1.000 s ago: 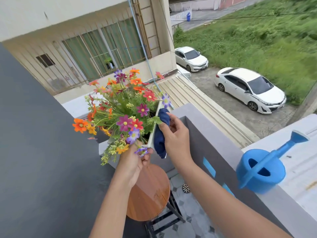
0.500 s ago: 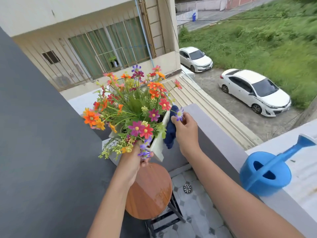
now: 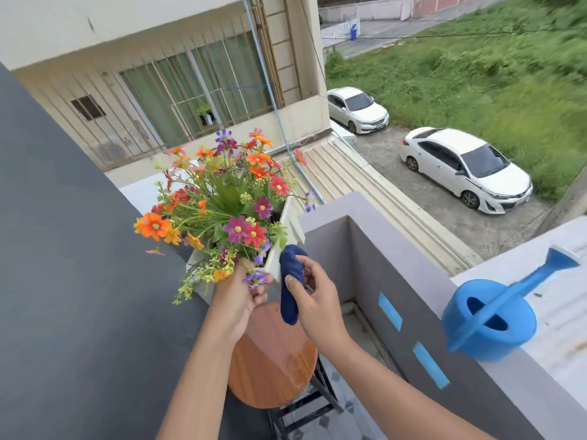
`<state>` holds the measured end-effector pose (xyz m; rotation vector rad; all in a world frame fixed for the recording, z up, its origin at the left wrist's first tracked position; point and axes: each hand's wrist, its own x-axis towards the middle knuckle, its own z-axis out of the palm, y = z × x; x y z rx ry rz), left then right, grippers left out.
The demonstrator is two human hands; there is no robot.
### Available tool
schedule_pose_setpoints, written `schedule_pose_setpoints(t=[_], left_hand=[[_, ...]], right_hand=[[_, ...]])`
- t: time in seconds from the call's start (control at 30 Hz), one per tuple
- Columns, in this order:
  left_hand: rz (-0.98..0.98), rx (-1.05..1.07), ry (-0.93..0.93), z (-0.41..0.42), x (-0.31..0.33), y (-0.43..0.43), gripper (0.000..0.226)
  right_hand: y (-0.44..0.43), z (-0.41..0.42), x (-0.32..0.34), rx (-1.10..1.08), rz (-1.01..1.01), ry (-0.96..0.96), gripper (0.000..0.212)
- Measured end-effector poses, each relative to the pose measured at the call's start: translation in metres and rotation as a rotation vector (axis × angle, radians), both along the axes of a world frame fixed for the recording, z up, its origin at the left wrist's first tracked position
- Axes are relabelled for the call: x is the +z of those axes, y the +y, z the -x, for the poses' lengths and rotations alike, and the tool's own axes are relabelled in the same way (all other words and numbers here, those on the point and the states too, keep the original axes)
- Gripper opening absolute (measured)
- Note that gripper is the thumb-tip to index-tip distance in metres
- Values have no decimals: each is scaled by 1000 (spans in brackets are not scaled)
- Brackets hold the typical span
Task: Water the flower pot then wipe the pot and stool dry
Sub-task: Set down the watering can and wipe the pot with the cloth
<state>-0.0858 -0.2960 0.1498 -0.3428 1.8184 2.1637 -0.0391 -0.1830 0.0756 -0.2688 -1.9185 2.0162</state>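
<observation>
A white rectangular flower pot (image 3: 290,228) full of orange, red, pink and purple flowers (image 3: 228,204) is held up in the air above a round wooden stool (image 3: 273,360). My left hand (image 3: 236,296) grips the pot's near end from below. My right hand (image 3: 313,295) is shut on a dark blue cloth (image 3: 290,281), pressed against the pot's right side near its near corner. The stool's seat shows a wet sheen on its right part.
A blue watering can (image 3: 495,315) stands on the grey balcony ledge (image 3: 397,249) at the right. A dark grey wall (image 3: 63,281) fills the left. Tiled floor (image 3: 343,420) lies below the stool. Beyond the ledge are a roof, parked cars and grass far below.
My right hand with the cloth has slid along the pot's side from its far end toward me, to the near corner. The pot stays lifted in my left hand.
</observation>
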Motion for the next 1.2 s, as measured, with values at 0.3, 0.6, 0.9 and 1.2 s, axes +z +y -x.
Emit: schedule_pose_setpoints(t=[0.3,0.6,0.9,1.2], left_hand=[[137,-93,31,-1,-1,-25,29],[258,-102,30,13,2,-47,35],[306,-147,68,21,-5,-52,32],[408,27,60,34,-6,-29,32]], right_hand=[[60,51,39,-160,96,19,29],[93,52,58,149,119,-256,32],[100,40,81,322,38,-326,12],[70,48,56,-145,246,-342,18]])
